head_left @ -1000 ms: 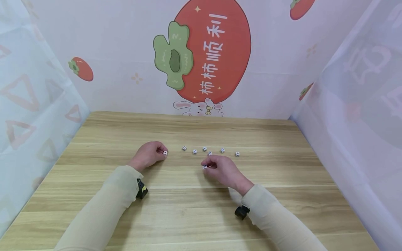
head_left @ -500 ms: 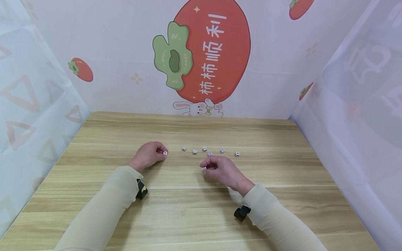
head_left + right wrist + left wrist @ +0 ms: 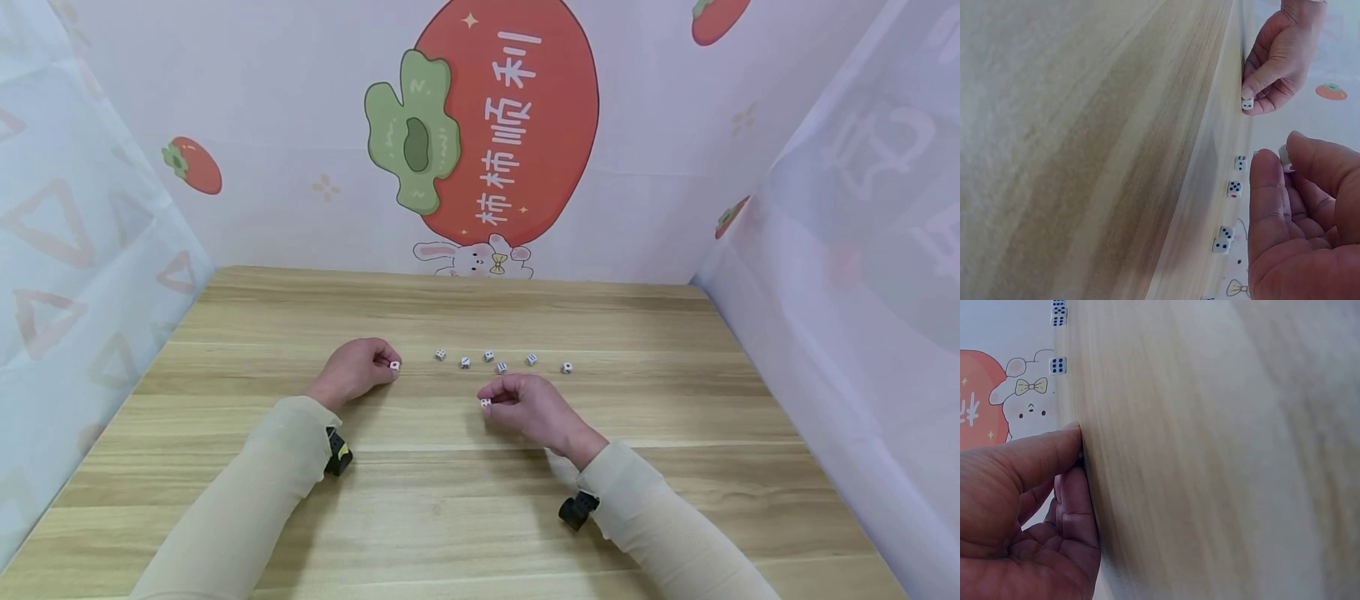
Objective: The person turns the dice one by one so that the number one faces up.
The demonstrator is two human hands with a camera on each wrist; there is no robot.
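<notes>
My left hand (image 3: 356,372) rests low at the left of the row and pinches a small white die (image 3: 394,366) between thumb and fingers. In the right wrist view this same die (image 3: 1247,104) shows at the tips of the left hand (image 3: 1277,62). Held between the thumb and fingers of my right hand (image 3: 534,410) is another white die (image 3: 486,403), just in front of the row. Up close in the right wrist view, the fingers cover most of that held die (image 3: 1286,159). Several more dice, such as this die (image 3: 465,363), lie in a loose row between and beyond the hands.
The row's rightmost die (image 3: 567,368) sits a little apart from the others. Under everything is a wood-grain table (image 3: 450,517). A printed back wall (image 3: 300,225) rises at its far edge, with pale sheets at both sides.
The right hand has shifted very slightly left, and the die in its fingers has turned, showing a different face. The left hand and the row of dice stay put.
</notes>
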